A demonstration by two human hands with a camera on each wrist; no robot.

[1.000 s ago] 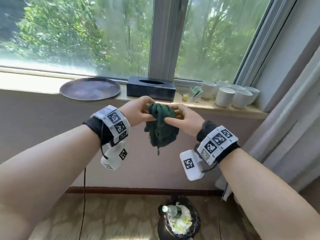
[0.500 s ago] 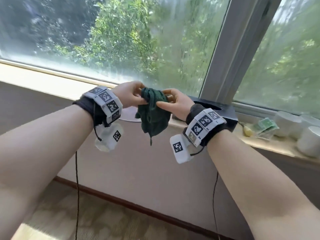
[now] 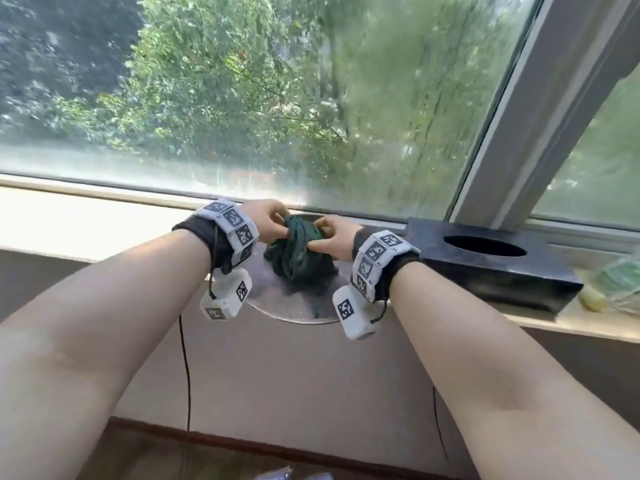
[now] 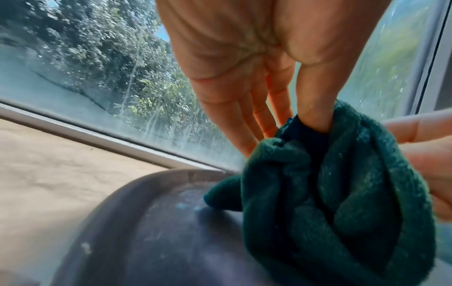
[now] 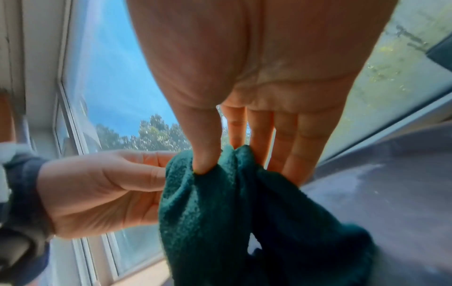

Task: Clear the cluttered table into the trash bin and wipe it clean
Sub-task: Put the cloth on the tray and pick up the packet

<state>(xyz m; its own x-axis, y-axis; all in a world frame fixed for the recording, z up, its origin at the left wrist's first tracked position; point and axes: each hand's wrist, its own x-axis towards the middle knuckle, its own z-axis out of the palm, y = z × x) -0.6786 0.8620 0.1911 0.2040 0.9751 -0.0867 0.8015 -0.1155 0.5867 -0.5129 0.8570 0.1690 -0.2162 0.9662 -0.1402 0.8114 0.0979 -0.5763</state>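
A dark green cloth (image 3: pixel 299 258) hangs bunched between both hands, its lower folds resting on a round dark tray (image 3: pixel 277 306) on the windowsill. My left hand (image 3: pixel 273 220) pinches the cloth's top edge from the left. My right hand (image 3: pixel 327 233) pinches it from the right, thumb against forefinger. In the left wrist view the cloth (image 4: pixel 342 203) droops onto the tray (image 4: pixel 159 241), which carries pale specks. In the right wrist view the thumb presses into the cloth (image 5: pixel 220 212) and the left hand (image 5: pixel 110 189) shows beyond it. No trash bin is in view.
A black tissue box (image 3: pixel 495 265) stands on the windowsill (image 3: pixel 86 223) right of the tray. Green packets (image 3: pixel 620 282) and a small yellow item (image 3: pixel 594 301) lie at the far right. Window glass rises just behind the sill. Cables hang down the wall below.
Both hands moved forward and down with the cloth, from the air in front of the wall to over the tray. The cloth's lower end now lies on the tray.
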